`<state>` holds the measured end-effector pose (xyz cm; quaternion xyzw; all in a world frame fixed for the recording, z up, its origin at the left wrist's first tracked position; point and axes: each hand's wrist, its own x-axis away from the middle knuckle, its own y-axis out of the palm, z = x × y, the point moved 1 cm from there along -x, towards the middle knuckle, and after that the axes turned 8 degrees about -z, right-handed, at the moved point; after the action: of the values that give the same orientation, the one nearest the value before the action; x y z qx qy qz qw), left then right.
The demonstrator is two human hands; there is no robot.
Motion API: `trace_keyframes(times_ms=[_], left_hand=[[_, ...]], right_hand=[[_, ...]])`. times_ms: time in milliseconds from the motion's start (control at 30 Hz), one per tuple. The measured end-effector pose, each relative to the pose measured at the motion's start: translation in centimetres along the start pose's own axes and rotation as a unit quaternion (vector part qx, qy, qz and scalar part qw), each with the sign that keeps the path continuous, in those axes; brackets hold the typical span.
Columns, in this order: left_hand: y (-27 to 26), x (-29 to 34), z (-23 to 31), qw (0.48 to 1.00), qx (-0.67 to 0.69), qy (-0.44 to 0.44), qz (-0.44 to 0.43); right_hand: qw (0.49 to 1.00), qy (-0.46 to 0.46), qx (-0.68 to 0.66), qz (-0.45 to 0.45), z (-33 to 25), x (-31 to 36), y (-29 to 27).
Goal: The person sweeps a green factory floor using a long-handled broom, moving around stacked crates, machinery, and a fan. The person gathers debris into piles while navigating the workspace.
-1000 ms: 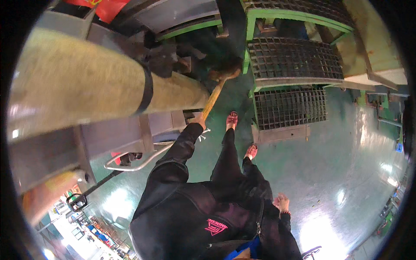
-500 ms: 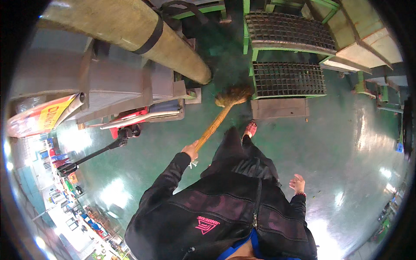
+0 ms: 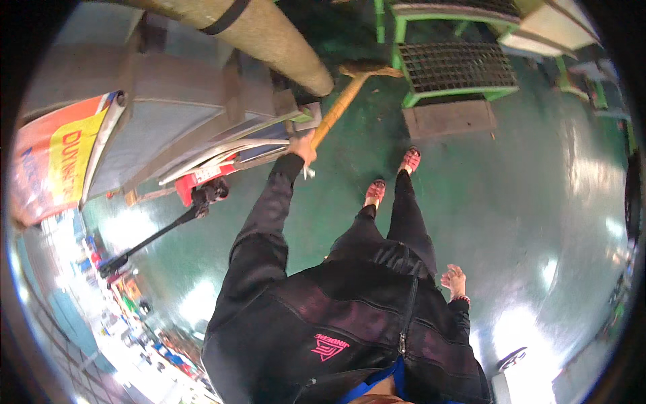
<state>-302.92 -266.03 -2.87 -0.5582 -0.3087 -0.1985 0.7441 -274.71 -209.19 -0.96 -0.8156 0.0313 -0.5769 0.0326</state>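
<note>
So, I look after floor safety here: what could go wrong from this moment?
The broom, gripped in the left hand, has its head right by the green-framed steps, so the bristles might snag there. One pink shoe is close to the flat board at the foot of those steps; a toe could stub on it.

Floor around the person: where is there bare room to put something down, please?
The widest free patch of floor lies right of the shoes, between the steps and the right hand. A smaller one lies between the shoes and left sleeve. Upper left is crowded: beige cylinder, broom, pallet jack.
</note>
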Motion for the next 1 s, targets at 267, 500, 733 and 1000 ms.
trace_keyframes(times_ms=[267, 500, 733, 1000], left_hand=[[6.1, 0.7, 1.7, 1.0, 0.025, -0.002, -0.017], [11.1, 14.1, -0.7, 0.984, 0.044, 0.043, -0.166], [11.0, 17.0, 7.3, 0.839, 0.356, -0.04, -0.41], [9.1, 21.8, 10.4, 0.768, 0.478, -0.08, -0.419]], right_hand=[[0.987, 0.015, -0.122, 0.105, 11.2, 8.4, 0.6], [0.991, 0.024, -0.093, 0.092, 15.3, 6.5, 3.4], [0.983, -0.027, -0.175, 0.051, 13.5, 5.4, 1.9], [0.979, 0.002, -0.18, 0.093, 19.8, 8.4, -3.3]])
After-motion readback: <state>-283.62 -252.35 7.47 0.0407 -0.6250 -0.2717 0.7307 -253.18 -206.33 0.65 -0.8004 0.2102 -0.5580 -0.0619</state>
